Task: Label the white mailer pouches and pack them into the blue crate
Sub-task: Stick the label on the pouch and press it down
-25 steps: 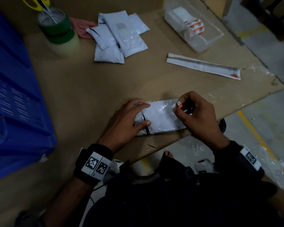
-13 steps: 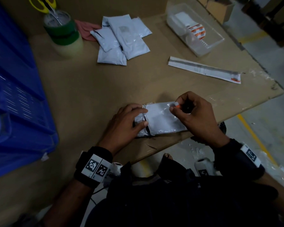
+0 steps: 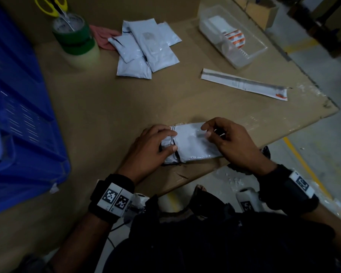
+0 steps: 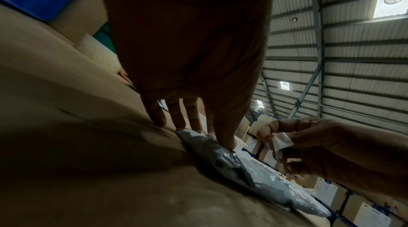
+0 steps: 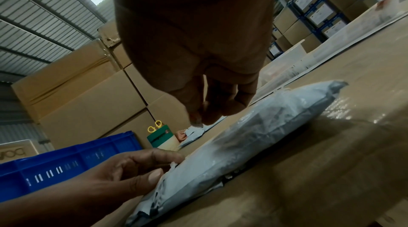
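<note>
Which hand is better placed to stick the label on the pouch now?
The right hand: it already pinches the label just above the pouch. The left hand is busy pressing the pouch's end down.

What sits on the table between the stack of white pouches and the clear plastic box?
Nothing: in the head view, bare cardboard table separates the pouch pile from the clear box.

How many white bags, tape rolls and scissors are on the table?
White plastic mailer pouches: 5, one under the hands, four piled at the back
Green tape rolls: 2, stacked
Yellow-handled scissors: 1
Total: 8
</note>
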Motion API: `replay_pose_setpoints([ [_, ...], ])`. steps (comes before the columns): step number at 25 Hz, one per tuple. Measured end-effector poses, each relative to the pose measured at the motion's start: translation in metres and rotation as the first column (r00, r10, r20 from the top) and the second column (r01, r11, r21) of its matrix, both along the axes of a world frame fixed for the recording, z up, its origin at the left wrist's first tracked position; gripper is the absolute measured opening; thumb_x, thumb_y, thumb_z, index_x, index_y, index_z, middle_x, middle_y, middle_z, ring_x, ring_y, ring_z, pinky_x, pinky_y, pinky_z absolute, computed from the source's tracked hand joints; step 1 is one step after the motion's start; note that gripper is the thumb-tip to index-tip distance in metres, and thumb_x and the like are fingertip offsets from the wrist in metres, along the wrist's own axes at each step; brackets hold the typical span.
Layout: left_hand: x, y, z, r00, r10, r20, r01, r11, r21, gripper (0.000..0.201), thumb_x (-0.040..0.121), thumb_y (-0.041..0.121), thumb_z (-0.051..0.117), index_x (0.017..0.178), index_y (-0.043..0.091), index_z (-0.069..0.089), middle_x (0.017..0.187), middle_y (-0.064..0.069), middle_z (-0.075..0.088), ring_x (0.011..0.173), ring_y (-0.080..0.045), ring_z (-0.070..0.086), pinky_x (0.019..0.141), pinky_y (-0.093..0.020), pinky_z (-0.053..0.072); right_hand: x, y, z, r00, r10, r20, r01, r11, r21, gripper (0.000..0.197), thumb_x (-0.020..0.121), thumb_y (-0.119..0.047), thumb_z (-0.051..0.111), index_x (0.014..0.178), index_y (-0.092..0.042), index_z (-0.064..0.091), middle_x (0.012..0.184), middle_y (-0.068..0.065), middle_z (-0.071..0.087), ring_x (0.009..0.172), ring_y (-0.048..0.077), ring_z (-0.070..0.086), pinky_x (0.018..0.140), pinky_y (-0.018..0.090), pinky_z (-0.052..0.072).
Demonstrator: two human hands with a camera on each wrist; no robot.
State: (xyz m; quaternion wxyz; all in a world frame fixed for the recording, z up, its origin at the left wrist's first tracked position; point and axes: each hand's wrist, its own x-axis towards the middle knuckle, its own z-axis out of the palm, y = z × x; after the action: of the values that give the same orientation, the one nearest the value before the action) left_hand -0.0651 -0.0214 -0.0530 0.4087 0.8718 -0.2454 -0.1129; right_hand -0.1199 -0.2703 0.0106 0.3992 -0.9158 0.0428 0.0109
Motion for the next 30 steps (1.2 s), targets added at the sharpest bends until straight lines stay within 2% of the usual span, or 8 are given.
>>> replay_pose_setpoints([
  [3, 0.000, 0.000, -0.001, 1.000, 0.001, -0.002, -0.001, 1.000, -0.015, 0.035, 0.091, 0.041, 0.067, 0.126, 0.033, 0.066, 0.133, 0.016, 0.053, 0.128, -0.009, 0.048, 0.108, -0.042, 0.043, 0.003, -0.002, -0.003, 1.000, 0.026, 0.018, -0.025, 0.999, -0.040, 0.018, 0.102, -0.014, 0.059, 0.098, -0.025, 0.072, 0.098, -0.003, 0.069, 0.089, 0.012, 0.065, 0.083, 0.036, 0.052],
  [7, 0.000, 0.000, 0.000, 1.000, 0.003, 0.001, -0.003, 1.000, -0.010, 0.034, 0.093, 0.037, 0.069, 0.126, 0.031, 0.066, 0.133, 0.015, 0.053, 0.128, -0.008, 0.047, 0.108, -0.040, 0.042, 0.010, -0.003, -0.008, 0.998, 0.059, 0.021, -0.057, 0.993, -0.103, 0.010, 0.100, -0.019, 0.064, 0.096, -0.023, 0.072, 0.098, -0.006, 0.071, 0.089, 0.011, 0.066, 0.083, 0.042, 0.054],
  [13, 0.001, 0.000, -0.003, 1.000, 0.000, 0.008, 0.000, 1.000, -0.008, 0.035, 0.092, 0.040, 0.068, 0.126, 0.033, 0.065, 0.132, 0.016, 0.053, 0.128, -0.010, 0.048, 0.107, -0.043, 0.043, 0.000, -0.001, -0.008, 0.994, -0.058, 0.097, 0.079, 0.972, -0.222, 0.003, 0.097, -0.025, 0.067, 0.094, -0.024, 0.068, 0.095, -0.009, 0.069, 0.080, 0.005, 0.064, 0.075, 0.034, 0.052],
  [15, 0.001, 0.000, -0.003, 1.000, -0.002, 0.006, 0.002, 1.000, -0.007, 0.035, 0.093, 0.039, 0.068, 0.127, 0.033, 0.065, 0.133, 0.015, 0.053, 0.129, -0.011, 0.047, 0.108, -0.043, 0.042, -0.007, 0.003, -0.011, 0.991, -0.069, 0.113, 0.095, 0.965, -0.244, 0.011, 0.096, -0.033, 0.067, 0.089, -0.025, 0.069, 0.092, -0.010, 0.069, 0.078, 0.006, 0.065, 0.071, 0.034, 0.052],
  [21, 0.001, 0.000, -0.003, 1.000, -0.001, 0.014, 0.001, 1.000, 0.018, 0.034, 0.093, 0.041, 0.067, 0.127, 0.034, 0.065, 0.134, 0.015, 0.052, 0.130, -0.011, 0.045, 0.109, -0.043, 0.041, -0.005, 0.012, -0.028, 0.995, -0.041, 0.088, 0.060, 0.971, -0.230, 0.008, 0.100, -0.030, 0.062, 0.097, -0.027, 0.069, 0.097, -0.007, 0.067, 0.087, 0.014, 0.062, 0.076, 0.038, 0.049],
  [24, 0.001, 0.000, -0.003, 1.000, -0.010, 0.016, 0.010, 1.000, 0.013, 0.036, 0.091, 0.043, 0.065, 0.126, 0.033, 0.065, 0.134, 0.014, 0.053, 0.130, -0.011, 0.046, 0.108, -0.043, 0.041, -0.006, 0.014, -0.030, 0.996, -0.070, 0.055, 0.081, 0.966, -0.245, 0.005, 0.095, -0.034, 0.069, 0.098, -0.030, 0.069, 0.097, -0.010, 0.065, 0.082, 0.008, 0.060, 0.073, 0.035, 0.050],
  [28, 0.001, 0.000, -0.002, 1.000, -0.011, 0.019, 0.011, 1.000, 0.020, 0.035, 0.092, 0.041, 0.067, 0.126, 0.033, 0.065, 0.133, 0.014, 0.053, 0.128, -0.011, 0.046, 0.107, -0.042, 0.042, -0.007, 0.015, -0.030, 0.993, -0.108, 0.045, 0.115, 0.967, -0.227, 0.022, 0.086, -0.035, 0.078, 0.105, -0.028, 0.068, 0.106, -0.010, 0.064, 0.080, 0.008, 0.063, 0.072, 0.032, 0.049],
  [30, 0.000, 0.001, -0.002, 1.000, -0.013, 0.025, 0.012, 1.000, 0.022, 0.035, 0.092, 0.040, 0.068, 0.126, 0.033, 0.065, 0.133, 0.014, 0.053, 0.128, -0.011, 0.046, 0.107, -0.041, 0.041, -0.005, 0.013, -0.027, 0.994, -0.109, 0.028, 0.112, 0.974, -0.194, 0.021, 0.084, -0.033, 0.079, 0.102, -0.029, 0.068, 0.105, -0.010, 0.066, 0.081, 0.006, 0.064, 0.073, 0.032, 0.049],
])
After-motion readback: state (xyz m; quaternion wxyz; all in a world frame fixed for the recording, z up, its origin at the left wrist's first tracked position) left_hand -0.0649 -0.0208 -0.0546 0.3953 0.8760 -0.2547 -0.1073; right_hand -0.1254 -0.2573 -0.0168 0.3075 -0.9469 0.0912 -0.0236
